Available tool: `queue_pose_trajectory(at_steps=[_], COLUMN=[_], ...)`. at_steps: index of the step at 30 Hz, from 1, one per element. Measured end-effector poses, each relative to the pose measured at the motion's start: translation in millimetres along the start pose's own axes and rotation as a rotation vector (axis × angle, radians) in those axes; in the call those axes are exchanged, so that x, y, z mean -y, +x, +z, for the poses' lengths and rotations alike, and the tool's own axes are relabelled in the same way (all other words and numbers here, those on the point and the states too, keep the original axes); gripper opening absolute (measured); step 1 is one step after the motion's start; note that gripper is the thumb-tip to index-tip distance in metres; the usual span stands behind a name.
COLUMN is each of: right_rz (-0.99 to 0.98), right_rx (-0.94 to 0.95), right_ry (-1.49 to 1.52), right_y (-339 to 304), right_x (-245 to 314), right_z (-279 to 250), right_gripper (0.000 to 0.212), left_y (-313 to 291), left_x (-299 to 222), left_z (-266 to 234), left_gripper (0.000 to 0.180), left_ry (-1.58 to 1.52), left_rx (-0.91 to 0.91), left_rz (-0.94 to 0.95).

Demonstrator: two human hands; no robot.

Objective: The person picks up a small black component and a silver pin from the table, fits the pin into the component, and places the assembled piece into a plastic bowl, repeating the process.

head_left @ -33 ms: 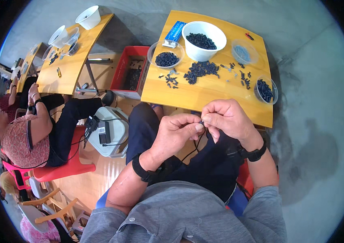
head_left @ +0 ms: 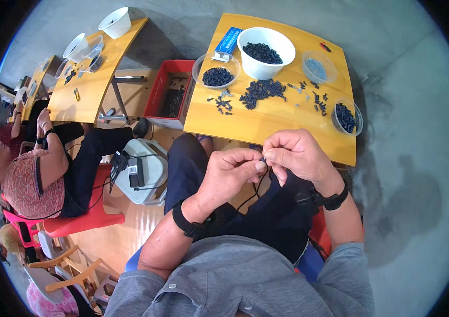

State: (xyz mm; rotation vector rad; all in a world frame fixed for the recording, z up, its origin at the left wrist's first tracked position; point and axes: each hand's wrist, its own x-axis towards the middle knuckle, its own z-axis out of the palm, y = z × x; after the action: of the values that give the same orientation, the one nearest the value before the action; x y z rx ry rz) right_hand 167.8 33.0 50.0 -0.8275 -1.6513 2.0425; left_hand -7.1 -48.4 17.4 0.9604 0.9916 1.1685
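Observation:
Above my lap, just off the table's near edge, my left hand (head_left: 230, 171) and my right hand (head_left: 297, 153) meet fingertip to fingertip. Between their pinched thumbs and forefingers is a small black part (head_left: 263, 159), mostly covered by the fingers. Beyond them on the yellow table (head_left: 224, 124) lies a loose pile of small black parts (head_left: 263, 93). Smaller black pieces (head_left: 224, 104) are scattered to its left. At the right corner stands a clear tub of black parts (head_left: 345, 117).
Farther back on the table are a white bucket (head_left: 282, 45), a clear bowl of black pieces (head_left: 218, 77), a tub of pale blue bits (head_left: 315, 70) and a blue box (head_left: 229, 41). A red crate (head_left: 155, 95) and grey stool (head_left: 145, 182) stand left. Another person (head_left: 34, 179) sits beyond.

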Motion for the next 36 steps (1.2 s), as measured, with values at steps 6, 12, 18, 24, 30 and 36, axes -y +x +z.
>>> queue_pose_trajectory(at_steps=[6, 12, 18, 24, 30, 36], right_rz=[0.059, 0.113, 0.068, -0.163, -0.495, -0.533], right_rx=[0.053, 0.070, -0.091, -0.298, -0.326, -0.369], right_ry=[-0.103, -0.221, -0.182, -0.365, -0.637, -0.550], right_y=[-3.2, -4.0, -2.2, -12.0, -17.3, -19.1], right_x=[7.5, 21.5, 18.5, 9.8, 7.9, 2.8], right_z=[-1.8, 0.3, 7.1, 30.1, 28.7, 29.1], right_gripper=[0.011, 0.009, 0.008, 0.006, 0.005, 0.009], left_y=[-2.2, -2.4, 2.1, 2.1, 2.9, 2.4], left_x=[-1.4, -4.5, -8.4, -8.1, -9.7, -12.4], left_z=[3.7, 6.3, 6.6, 3.8, 4.7, 6.6], left_gripper=[0.011, 0.012, 0.013, 0.012, 0.011, 0.011], left_ry=[0.073, 0.116, -0.003, -0.041, -0.017, -0.092], left_rx=[-0.003, 0.009, -0.008, -0.030, 0.012, 0.032], left_rz=[-0.036, -0.091, -0.089, -0.076, 0.017, 0.042])
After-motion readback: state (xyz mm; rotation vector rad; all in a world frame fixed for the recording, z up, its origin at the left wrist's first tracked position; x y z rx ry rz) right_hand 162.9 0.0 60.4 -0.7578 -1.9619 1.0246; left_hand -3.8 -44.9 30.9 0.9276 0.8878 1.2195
